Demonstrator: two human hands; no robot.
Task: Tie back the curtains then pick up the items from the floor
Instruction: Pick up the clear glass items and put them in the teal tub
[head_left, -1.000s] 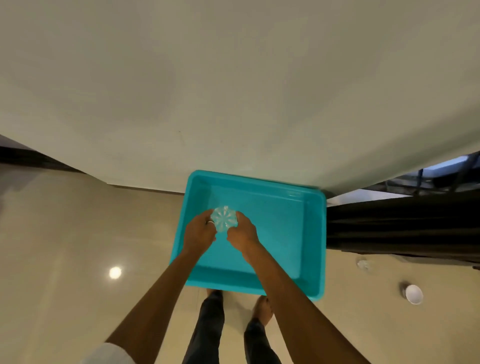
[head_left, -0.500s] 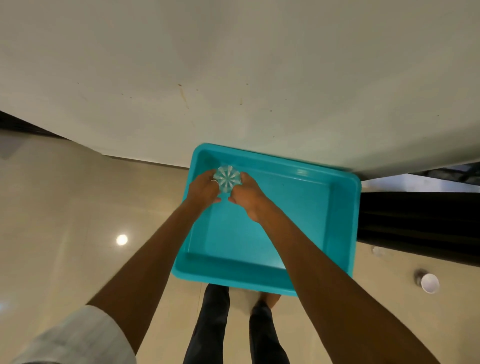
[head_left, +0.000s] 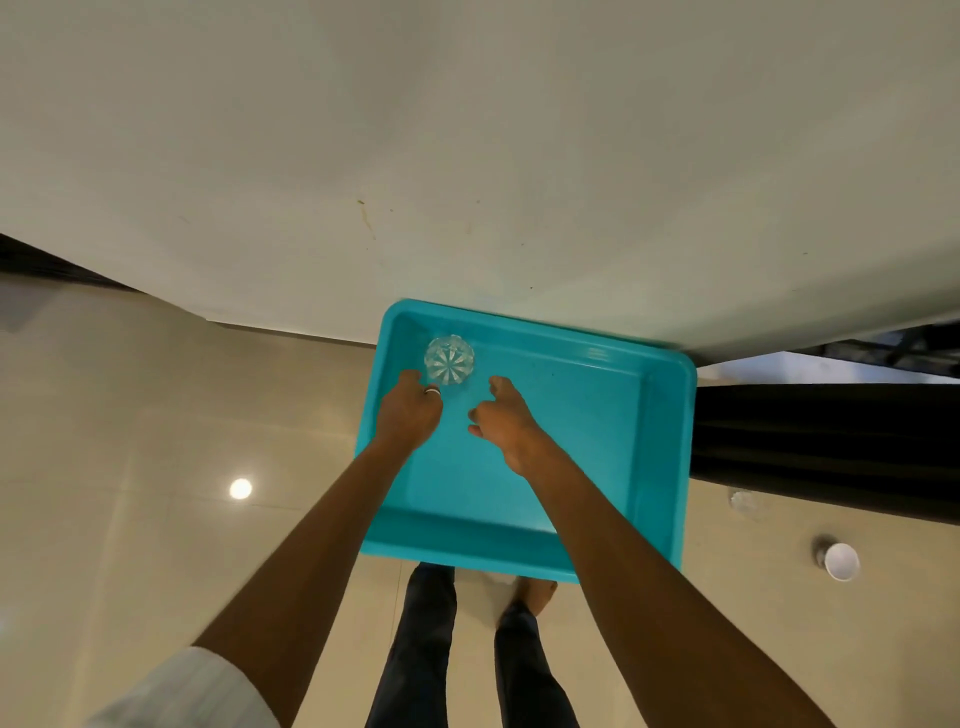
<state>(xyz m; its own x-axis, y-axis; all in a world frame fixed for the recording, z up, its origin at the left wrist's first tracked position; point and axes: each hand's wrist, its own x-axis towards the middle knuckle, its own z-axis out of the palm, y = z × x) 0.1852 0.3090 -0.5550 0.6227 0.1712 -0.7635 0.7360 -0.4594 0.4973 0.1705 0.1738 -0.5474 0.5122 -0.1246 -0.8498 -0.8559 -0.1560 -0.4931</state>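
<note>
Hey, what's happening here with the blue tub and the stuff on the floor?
A person is bent over a turquoise tub on the floor by the wall. A clear cut-glass piece sits in the tub's far left corner. The left hand is right at it, possibly touching; the right hand is open and apart from it. A white cup and a small clear item lie on the floor by the dark curtain.

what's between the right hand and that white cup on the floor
Nothing visible on the floor. The right hand is inside the teal tray, so its right wall lies between it and the white cup.
</note>
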